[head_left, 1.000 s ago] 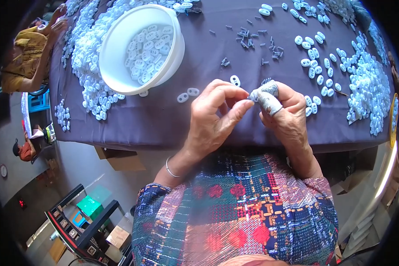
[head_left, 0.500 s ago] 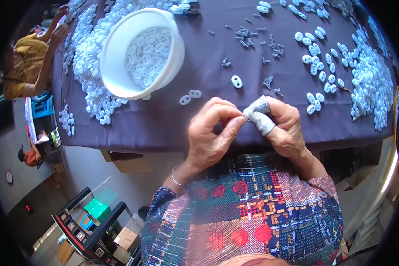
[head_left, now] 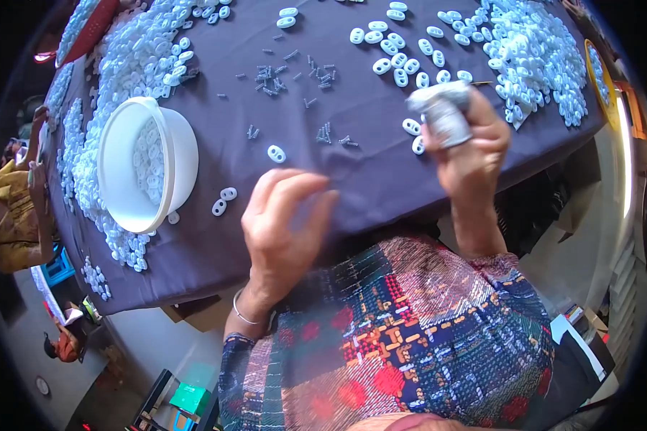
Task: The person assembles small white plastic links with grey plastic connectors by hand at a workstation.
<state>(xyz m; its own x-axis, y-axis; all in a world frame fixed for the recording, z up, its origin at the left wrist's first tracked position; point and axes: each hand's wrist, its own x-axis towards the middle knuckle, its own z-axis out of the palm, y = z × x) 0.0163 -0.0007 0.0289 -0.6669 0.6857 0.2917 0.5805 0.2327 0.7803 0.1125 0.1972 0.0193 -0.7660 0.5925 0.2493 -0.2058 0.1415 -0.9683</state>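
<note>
Head view: the right hand [head_left: 471,147] grips a grey tape-wrapped tool [head_left: 444,115] upright above the dark cloth-covered table [head_left: 366,179], keeping it ready. The left hand [head_left: 284,223] hovers open and empty near a white oval plastic piece [head_left: 276,153].

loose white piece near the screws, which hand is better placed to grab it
Left. The left hand is empty, fingers spread on the dark cloth just below the loose white piece. The right hand is farther right and already wrapped around a grey tool.
</note>
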